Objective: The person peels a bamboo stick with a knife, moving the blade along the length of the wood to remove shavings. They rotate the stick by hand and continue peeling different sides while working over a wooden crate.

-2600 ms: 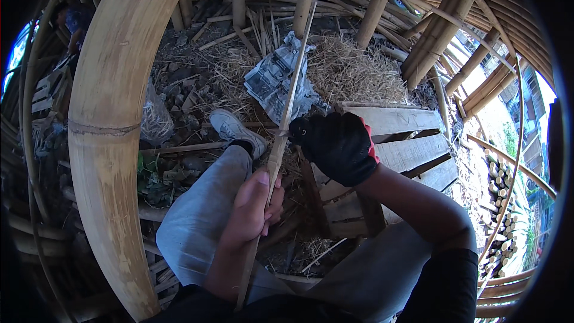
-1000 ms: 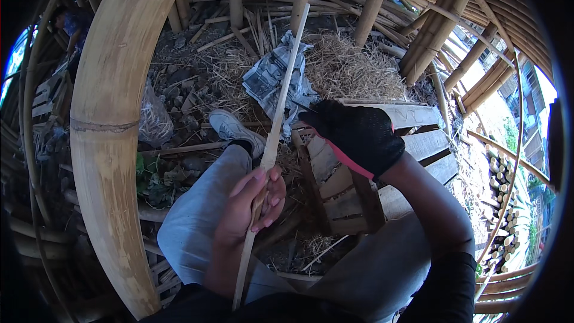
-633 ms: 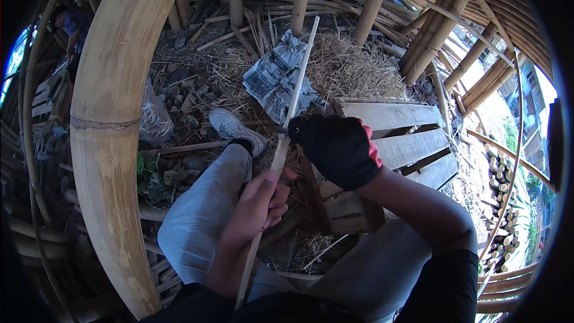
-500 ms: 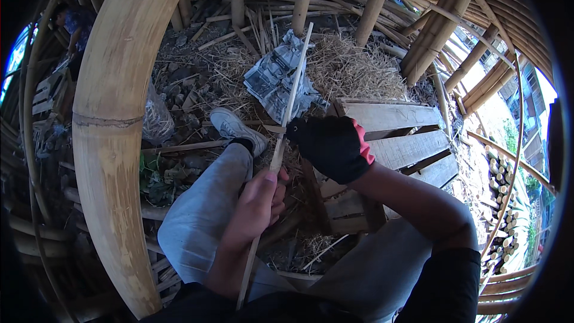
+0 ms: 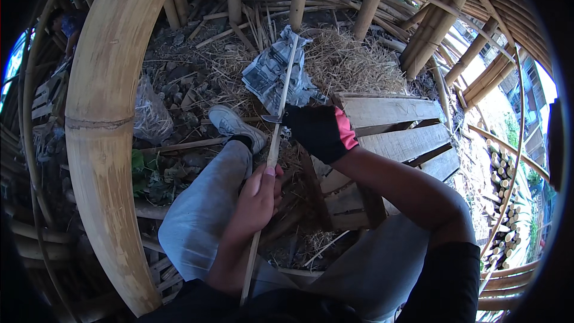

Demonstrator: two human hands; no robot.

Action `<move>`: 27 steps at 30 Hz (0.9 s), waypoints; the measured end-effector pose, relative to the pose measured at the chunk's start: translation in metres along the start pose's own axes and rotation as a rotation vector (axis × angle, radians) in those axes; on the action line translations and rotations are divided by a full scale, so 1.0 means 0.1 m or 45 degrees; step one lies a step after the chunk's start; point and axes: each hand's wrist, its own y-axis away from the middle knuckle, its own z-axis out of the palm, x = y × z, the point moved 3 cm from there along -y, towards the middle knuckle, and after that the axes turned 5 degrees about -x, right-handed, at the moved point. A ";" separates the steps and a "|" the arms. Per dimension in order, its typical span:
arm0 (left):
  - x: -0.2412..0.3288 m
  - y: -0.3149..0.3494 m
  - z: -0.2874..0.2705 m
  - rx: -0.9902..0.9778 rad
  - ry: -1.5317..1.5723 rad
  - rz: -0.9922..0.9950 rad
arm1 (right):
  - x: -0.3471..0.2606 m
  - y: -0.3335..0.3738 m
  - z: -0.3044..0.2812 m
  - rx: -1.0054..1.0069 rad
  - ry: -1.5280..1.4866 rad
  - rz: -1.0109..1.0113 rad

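Note:
A long, thin bamboo strip slants up and away from my lap, between my legs. Bare, my left hand is wrapped round its lower part, thumb lying along it. My right hand, in a black and red glove, is closed on a knife whose handle the fingers hide. The knife's short blade lies across the strip, a little beyond my left hand. Behind the strip's far end, a crumpled sheet of newspaper rests on straw.
A thick bamboo pole rises close on my left. To the right of my gloved hand stands a slatted wooden crate. A clear plastic bag lies beyond my left knee. Cut poles are stacked at far right; another person is at upper left.
My right hand and the knife have shifted slightly away from me and to the left along the strip. The left hand keeps its hold, nearly still.

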 end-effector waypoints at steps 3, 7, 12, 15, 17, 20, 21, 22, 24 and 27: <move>0.03 0.04 0.15 -0.083 0.054 -0.023 | 0.43 -0.13 -0.14 0.039 0.112 0.195; -0.02 0.09 0.18 -0.132 0.063 -0.034 | 0.60 -0.20 -0.18 0.026 0.137 0.205; 0.12 0.31 0.36 -0.277 0.092 0.020 | 2.00 0.06 -0.58 0.068 0.609 0.664; 0.12 0.25 0.25 -0.278 0.165 -0.009 | 2.05 0.15 -0.82 -0.196 0.637 0.808; 0.05 0.14 0.19 -0.247 0.159 -0.031 | 1.60 0.11 -0.84 -0.032 0.706 0.453; -0.06 0.06 0.12 -0.181 0.167 -0.023 | 0.79 0.06 -0.74 -0.107 0.519 0.064; -0.08 0.06 0.11 -0.119 0.072 0.012 | 0.49 0.06 -0.79 -0.112 0.394 -0.027; -0.08 0.04 0.13 -0.088 -0.024 0.049 | 0.31 0.10 -0.85 -0.120 0.293 -0.099; -0.03 0.06 0.20 -0.034 -0.186 0.119 | 0.20 0.15 -0.76 -0.156 0.327 -0.076; -0.05 0.06 0.18 0.085 -0.463 0.246 | 0.26 0.15 -0.58 -0.201 0.223 -0.045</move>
